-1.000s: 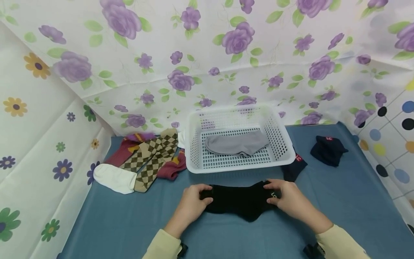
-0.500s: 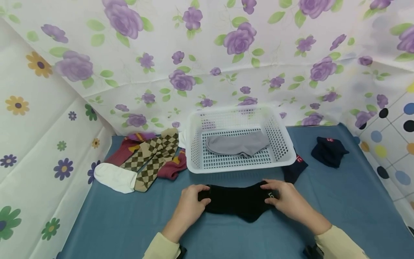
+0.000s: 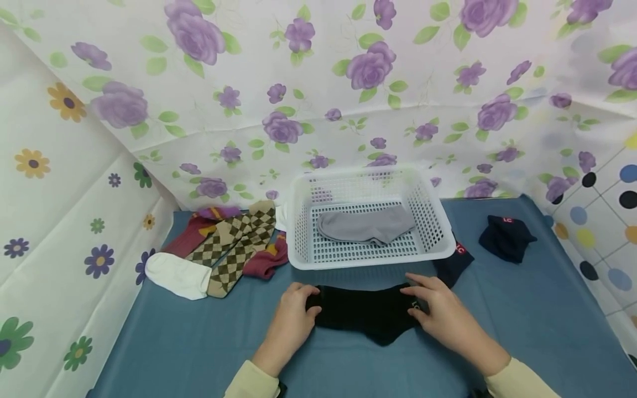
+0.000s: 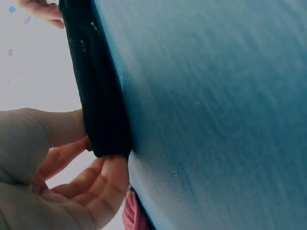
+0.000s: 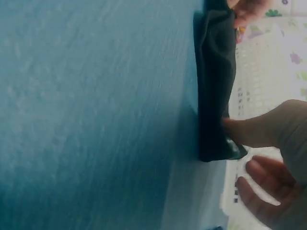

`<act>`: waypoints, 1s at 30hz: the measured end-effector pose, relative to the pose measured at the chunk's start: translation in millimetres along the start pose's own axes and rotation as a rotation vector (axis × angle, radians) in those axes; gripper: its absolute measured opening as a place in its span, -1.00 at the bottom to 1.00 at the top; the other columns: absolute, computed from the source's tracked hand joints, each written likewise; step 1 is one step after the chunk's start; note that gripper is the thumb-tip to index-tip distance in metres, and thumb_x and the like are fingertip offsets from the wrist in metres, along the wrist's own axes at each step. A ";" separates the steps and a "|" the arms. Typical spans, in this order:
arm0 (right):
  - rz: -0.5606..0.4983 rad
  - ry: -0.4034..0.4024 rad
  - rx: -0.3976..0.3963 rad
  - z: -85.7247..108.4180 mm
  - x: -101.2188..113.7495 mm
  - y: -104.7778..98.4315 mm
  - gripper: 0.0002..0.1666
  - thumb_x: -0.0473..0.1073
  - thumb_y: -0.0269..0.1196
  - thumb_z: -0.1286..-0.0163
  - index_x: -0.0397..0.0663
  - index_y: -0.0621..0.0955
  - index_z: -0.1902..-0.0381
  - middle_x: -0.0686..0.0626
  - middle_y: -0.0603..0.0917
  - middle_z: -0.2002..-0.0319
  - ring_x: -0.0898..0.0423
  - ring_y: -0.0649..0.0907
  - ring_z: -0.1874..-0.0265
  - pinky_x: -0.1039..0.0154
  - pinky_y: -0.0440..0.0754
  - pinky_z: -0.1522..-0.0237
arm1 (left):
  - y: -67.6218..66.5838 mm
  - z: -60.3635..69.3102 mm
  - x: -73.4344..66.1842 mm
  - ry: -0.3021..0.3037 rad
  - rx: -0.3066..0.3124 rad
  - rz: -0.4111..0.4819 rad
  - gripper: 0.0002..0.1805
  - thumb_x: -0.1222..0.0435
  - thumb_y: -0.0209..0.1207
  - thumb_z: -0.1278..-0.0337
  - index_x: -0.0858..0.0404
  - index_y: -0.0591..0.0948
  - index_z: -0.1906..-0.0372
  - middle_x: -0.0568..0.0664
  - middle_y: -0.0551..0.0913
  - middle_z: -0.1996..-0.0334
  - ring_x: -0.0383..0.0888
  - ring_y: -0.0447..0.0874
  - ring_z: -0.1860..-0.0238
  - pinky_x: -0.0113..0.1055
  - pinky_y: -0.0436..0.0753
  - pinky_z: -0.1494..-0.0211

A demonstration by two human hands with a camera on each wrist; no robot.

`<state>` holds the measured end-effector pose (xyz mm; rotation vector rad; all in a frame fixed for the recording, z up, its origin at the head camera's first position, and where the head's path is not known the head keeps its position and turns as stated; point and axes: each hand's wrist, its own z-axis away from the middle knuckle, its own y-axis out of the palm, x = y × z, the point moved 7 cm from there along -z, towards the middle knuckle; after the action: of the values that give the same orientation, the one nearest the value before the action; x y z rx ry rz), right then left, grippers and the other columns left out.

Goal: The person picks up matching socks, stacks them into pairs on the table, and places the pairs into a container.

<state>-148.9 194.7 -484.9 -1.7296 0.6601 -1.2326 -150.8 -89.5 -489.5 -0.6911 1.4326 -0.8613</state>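
Observation:
A black sock (image 3: 365, 312) with small light lettering near its cuff lies flat on the blue cloth in front of the basket. At its left end, my left hand (image 3: 291, 316) pinches it between thumb and fingers; the left wrist view shows the thumb on the sock (image 4: 103, 96) and fingertips against its end. My right hand (image 3: 443, 307) is at the lettered cuff. Its thumb touches the sock (image 5: 216, 86) in the right wrist view, while the other fingers (image 5: 259, 201) stand spread and apart from it there.
A white plastic basket (image 3: 370, 264) behind the sock holds grey socks (image 3: 365, 225). Left of it lie argyle socks (image 3: 231, 265), maroon socks (image 3: 261, 264) and a white sock (image 3: 178, 275). Navy socks lie at right: one (image 3: 453, 265) beside the basket, another bunched (image 3: 506, 239).
My right hand has loosened at the cuff, its index finger now lifted off the sock. The sock has shifted very slightly; the left hand keeps its place at the other end.

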 end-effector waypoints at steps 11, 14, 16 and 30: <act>-0.023 -0.247 -0.020 5.0 23.3 5.1 -0.63 -0.24 0.37 -0.12 0.16 0.67 0.07 0.13 0.61 -0.06 0.20 0.57 -0.06 0.28 0.62 0.04 | -14.4 11.0 -25.0 0.242 -0.211 -0.167 -0.87 0.36 0.31 0.00 0.09 0.67 0.32 -0.16 0.57 0.30 -0.25 0.55 0.27 -0.36 0.61 0.25; 0.026 -0.232 0.022 4.4 20.5 9.3 -0.59 -0.20 0.39 -0.12 0.15 0.66 0.03 0.12 0.59 -0.10 0.17 0.56 -0.11 0.25 0.60 0.00 | -5.9 9.2 -27.3 0.265 -0.093 -0.167 -0.85 0.34 0.32 0.00 0.11 0.67 0.26 -0.15 0.58 0.32 -0.25 0.58 0.29 -0.36 0.62 0.26; 0.068 -0.235 0.051 3.9 19.1 12.3 -0.57 -0.17 0.38 -0.12 0.11 0.65 -0.01 0.10 0.58 -0.13 0.13 0.55 -0.14 0.22 0.59 -0.03 | 0.0 7.0 -22.3 0.233 -0.019 -0.165 -0.81 0.32 0.33 0.01 0.13 0.67 0.22 -0.11 0.57 0.31 -0.23 0.57 0.29 -0.35 0.61 0.25; 0.150 -0.217 0.144 2.8 13.9 20.2 -0.58 -0.10 0.34 -0.18 0.03 0.64 -0.03 0.05 0.57 -0.15 0.09 0.50 -0.19 0.16 0.54 -0.11 | 7.4 -12.6 5.3 0.015 0.139 0.023 -0.70 0.24 0.40 0.10 0.12 0.67 0.16 -0.03 0.54 0.28 -0.16 0.49 0.27 -0.25 0.56 0.22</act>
<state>-139.8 175.0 -496.6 -1.6345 0.5476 -0.9504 -163.0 -88.8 -499.1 -0.5637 1.3776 -0.9401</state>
